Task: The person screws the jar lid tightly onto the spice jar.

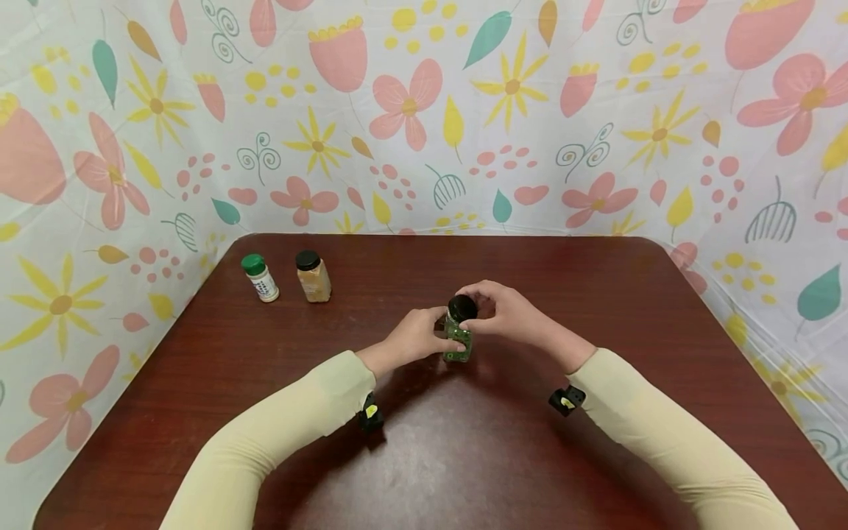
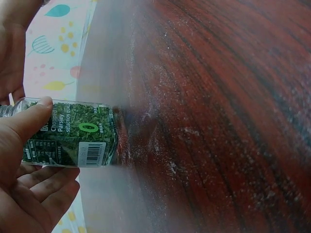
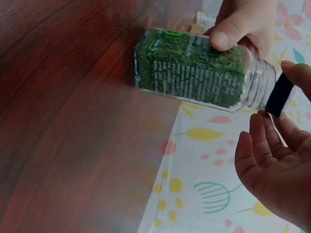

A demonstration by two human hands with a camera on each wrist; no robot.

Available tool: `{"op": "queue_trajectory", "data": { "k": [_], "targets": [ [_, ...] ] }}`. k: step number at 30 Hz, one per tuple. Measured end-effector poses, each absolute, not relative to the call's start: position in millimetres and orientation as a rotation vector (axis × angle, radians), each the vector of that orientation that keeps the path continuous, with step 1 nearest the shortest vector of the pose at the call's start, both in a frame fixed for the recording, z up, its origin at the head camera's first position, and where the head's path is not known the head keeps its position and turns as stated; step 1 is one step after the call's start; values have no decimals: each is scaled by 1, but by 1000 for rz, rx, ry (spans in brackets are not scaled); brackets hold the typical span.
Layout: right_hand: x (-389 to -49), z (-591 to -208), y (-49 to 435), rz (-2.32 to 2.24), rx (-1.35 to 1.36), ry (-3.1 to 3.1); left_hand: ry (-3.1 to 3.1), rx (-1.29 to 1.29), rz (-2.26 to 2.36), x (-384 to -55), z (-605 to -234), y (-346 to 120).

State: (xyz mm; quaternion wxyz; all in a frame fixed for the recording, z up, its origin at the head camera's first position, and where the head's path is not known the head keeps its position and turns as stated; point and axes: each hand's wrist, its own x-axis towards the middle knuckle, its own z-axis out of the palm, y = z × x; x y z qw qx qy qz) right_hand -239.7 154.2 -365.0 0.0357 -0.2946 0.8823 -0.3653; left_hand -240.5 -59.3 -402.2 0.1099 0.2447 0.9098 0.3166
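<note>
A clear jar of chopped parsley (image 1: 458, 343) stands upright near the middle of the table, its label facing the left wrist view. My left hand (image 1: 417, 336) grips the jar body, thumb across the label side (image 2: 82, 128). Above it, my right hand (image 1: 509, 315) pinches the black cap (image 1: 462, 306) between thumb and fingers. From the right wrist, the cap (image 3: 280, 95) sits tilted at the mouth of the jar, and the threaded neck (image 3: 259, 83) is exposed. Whether the cap still touches the rim is hard to tell.
At the back left of the brown table (image 1: 583, 272) stand a green-capped shaker bottle (image 1: 262, 280) and a black-capped jar of tan powder (image 1: 314, 278). A flower-print cloth (image 1: 411, 177) hangs behind and around the table. Each wrist carries a small black camera.
</note>
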Motion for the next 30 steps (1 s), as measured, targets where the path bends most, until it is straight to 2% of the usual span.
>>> {"op": "queue_trajectory", "data": {
  "k": [30],
  "targets": [
    [-237,-381,150,-1198,-794,2670,2606,690,1043,-239,-404,-59]
  ]
}}
